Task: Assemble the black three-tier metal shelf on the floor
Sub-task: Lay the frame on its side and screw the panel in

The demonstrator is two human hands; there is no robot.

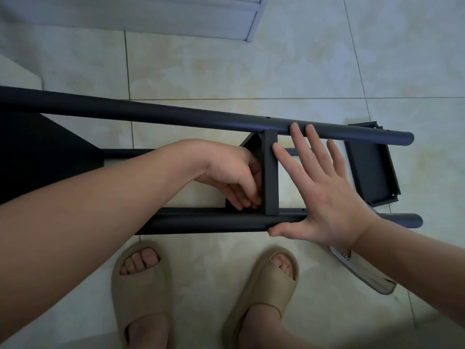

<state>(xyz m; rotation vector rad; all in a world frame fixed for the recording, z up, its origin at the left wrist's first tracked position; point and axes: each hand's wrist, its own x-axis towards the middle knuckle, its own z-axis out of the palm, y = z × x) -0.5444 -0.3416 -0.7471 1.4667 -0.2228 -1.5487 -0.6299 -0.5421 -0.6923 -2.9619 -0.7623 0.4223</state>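
You look straight down at a black metal shelf frame lying on its side on a pale tiled floor (226, 71), just in front of your feet in beige slide sandals (141, 285). Two long black tubes run left to right: the far tube (151, 114) and the near tube (201, 221). A black shelf tray (271, 172) stands edge-on between them. Your left hand (226, 172) reaches in from the left, its fingers curled against the tray's inner face near the lower corner; you cannot tell whether they pinch anything. Your right hand (324, 197) is flat, fingers (299, 139) spread wide, the palm over the near tube, fingertips reaching the far tube and the tray's edge. A second, loose black tray (370, 170) lies on the floor at the right end of the frame. A shiny metal object (362, 273) lies under your right wrist. A white cabinet (151, 16) stands at the top.
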